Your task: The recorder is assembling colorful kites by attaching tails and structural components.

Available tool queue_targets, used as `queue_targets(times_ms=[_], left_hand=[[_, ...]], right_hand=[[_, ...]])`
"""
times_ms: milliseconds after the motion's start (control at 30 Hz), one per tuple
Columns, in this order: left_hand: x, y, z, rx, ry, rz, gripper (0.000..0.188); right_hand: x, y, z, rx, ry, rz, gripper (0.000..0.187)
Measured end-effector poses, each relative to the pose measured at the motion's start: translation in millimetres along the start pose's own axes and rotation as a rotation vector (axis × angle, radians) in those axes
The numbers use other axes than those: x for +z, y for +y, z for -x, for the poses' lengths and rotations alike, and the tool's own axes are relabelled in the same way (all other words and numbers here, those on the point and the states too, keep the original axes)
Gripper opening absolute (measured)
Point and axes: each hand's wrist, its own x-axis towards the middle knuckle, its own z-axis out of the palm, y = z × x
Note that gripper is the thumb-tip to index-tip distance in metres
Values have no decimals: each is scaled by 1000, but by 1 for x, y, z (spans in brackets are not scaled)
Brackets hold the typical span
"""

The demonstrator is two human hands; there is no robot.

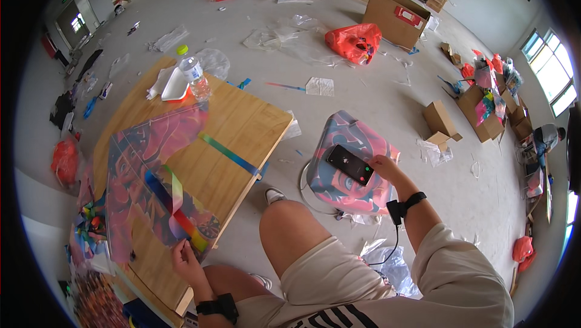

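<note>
My left hand (185, 262) is closed at the near edge of a colourful printed sheet (130, 152), its fingers pinching that edge beside the end of a rainbow ribbon (181, 218). The sheet lies on a wooden table (260, 123), and the ribbon curls up in a loop over it. My right hand (386, 168) is at the right end of a black phone (350, 164), its fingers curled and their tips by the lit screen. The phone lies flat on a stool (339, 131) covered with similar printed material. The screen shows a green and a red button.
A second rainbow ribbon (230, 154) runs to the table's edge. At the far end stand a water bottle (195, 75) and a white tray (175, 86). Cardboard boxes (396, 18), red bags (354, 42) and plastic wrap litter the floor. Another person (548, 137) sits far right.
</note>
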Motion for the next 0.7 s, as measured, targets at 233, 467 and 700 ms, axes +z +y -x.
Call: queue_targets(times_ms=[233, 467, 700], left_hand=[[4, -4, 0, -5, 5, 31, 12], [2, -6, 1, -17, 0, 87, 12], [4, -2, 0, 1, 8, 47, 13]], right_hand=[[2, -3, 4, -33, 120, 117, 40], [28, -54, 62, -235, 290, 457, 93], [43, -62, 67, -183, 307, 439, 101]])
